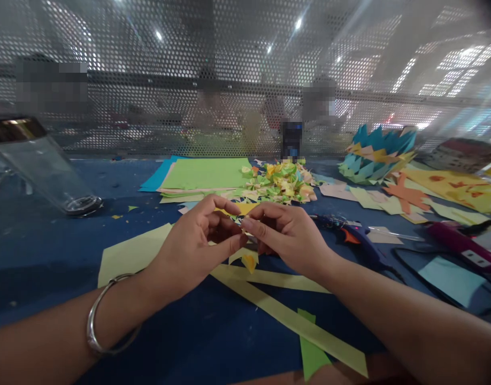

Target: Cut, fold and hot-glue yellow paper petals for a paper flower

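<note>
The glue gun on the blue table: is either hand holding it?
No, the glue gun lies on the table, and the right hand and left hand meet to its left.

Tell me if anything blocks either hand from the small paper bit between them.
Nothing visible does: the left hand and right hand are both right at the small paper bit, which is mostly hidden.

Blue tabletop (169, 342) beneath stacked sheets (209, 174), paper strips (285, 313), a glue gun (363, 240)
</note>
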`<action>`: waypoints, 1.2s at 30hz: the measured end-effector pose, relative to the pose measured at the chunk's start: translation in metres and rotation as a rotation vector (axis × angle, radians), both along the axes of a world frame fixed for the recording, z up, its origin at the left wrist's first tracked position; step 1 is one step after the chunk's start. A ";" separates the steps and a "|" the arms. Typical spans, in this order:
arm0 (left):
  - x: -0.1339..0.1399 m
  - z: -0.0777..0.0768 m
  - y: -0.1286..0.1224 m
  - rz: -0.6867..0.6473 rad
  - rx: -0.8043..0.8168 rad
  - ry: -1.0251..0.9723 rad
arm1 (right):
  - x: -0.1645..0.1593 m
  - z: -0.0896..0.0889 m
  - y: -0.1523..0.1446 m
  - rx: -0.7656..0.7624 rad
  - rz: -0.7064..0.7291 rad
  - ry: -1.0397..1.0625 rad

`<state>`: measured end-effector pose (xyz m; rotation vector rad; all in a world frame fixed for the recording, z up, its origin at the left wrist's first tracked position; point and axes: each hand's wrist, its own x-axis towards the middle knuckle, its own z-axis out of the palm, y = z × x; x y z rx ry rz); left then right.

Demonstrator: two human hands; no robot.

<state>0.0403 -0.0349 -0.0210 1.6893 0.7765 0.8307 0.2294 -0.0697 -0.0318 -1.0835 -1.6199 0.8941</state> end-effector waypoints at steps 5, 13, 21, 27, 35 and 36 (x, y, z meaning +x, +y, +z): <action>0.002 0.000 0.002 -0.006 0.010 0.019 | 0.002 0.001 0.001 -0.001 -0.003 0.003; 0.001 0.003 0.000 0.028 0.115 0.109 | 0.004 0.003 0.003 -0.031 -0.007 0.011; 0.004 0.006 0.001 -0.002 0.006 0.108 | 0.004 0.004 0.003 -0.044 -0.037 -0.028; 0.000 0.002 0.005 -0.007 -0.114 0.110 | 0.008 0.003 0.005 -0.026 -0.062 -0.062; 0.001 0.004 0.016 0.174 -0.220 -0.132 | 0.022 -0.001 0.019 0.089 -0.172 -0.793; 0.001 0.005 0.016 0.176 -0.225 -0.137 | 0.023 -0.002 0.020 0.076 -0.162 -0.881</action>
